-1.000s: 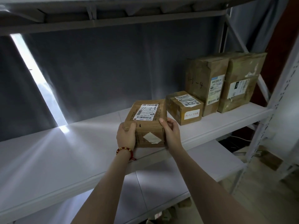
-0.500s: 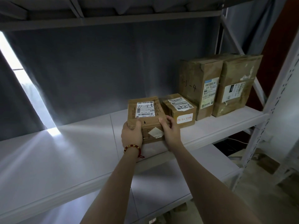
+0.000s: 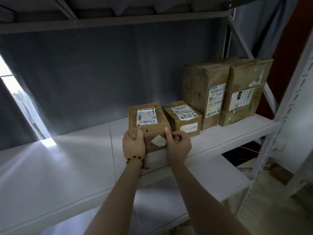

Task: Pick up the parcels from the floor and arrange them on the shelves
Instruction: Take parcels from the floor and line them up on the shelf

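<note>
The small brown cardboard parcel point(image 3: 149, 119), with a white shipping label on its top, sits on the white metal shelf point(image 3: 67, 167) near the front edge. Its right side is touching or just beside a second small brown cardboard box point(image 3: 184, 119) (curled fingers hide the near end of the seam). The left hand point(image 3: 133, 145) grips the parcel's near left corner, with the thumb on top and the fingers out of sight round the side. The right hand point(image 3: 177, 146) holds the near right corner, its thumb laid on the top edge and its fingers curled at the right side. A red-and-gold bead bracelet point(image 3: 135, 158) circles the left wrist.

Further right on the same shelf, a tall brown box with a blue-topped label point(image 3: 206, 92) stands upright against a wider tall brown box point(image 3: 245, 89). A dark grey curtain point(image 3: 101, 73) hangs behind. A lower white shelf point(image 3: 169, 209) shows beneath the arms.
</note>
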Demonstrator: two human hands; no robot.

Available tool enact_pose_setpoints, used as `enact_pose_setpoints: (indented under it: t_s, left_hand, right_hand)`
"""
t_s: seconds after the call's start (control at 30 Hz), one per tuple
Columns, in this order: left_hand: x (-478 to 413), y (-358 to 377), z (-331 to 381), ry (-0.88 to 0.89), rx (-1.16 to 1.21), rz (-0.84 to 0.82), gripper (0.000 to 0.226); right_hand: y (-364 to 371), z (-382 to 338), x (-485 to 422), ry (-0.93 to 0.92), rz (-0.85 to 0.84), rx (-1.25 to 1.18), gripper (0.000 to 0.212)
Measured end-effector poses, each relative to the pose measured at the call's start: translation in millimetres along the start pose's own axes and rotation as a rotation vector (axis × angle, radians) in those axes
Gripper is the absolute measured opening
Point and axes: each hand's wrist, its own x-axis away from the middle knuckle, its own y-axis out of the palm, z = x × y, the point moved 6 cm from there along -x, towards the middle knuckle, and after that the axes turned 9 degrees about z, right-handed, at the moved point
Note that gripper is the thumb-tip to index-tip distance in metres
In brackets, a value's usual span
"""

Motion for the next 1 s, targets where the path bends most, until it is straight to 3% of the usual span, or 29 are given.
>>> enact_pose_setpoints:
  t_s: [0.47, 0.67, 0.9, 1.0]
  left_hand:
    - [1, 18, 3, -0.046, 0.092, -0.109, 0.042]
    - [1, 32, 2, -0.073, 0.095, -0.23, 0.039]
    - [1, 30, 2, -0.236, 0.177, -0.349, 0.057]
    - [2, 26, 0, -0.344, 0.196, -0.446, 0.041]
  right_hand:
    - [5, 10, -7, -0.058, -0.025, 0.061, 0.021]
    - [8, 12, -7, -0.05, -0.05, 0.064, 0.018]
    - [7, 13, -9, 0.007, -0.033, -0.049, 0.025]
    - [5, 11, -9, -0.005, -0.023, -0.057, 0.038]
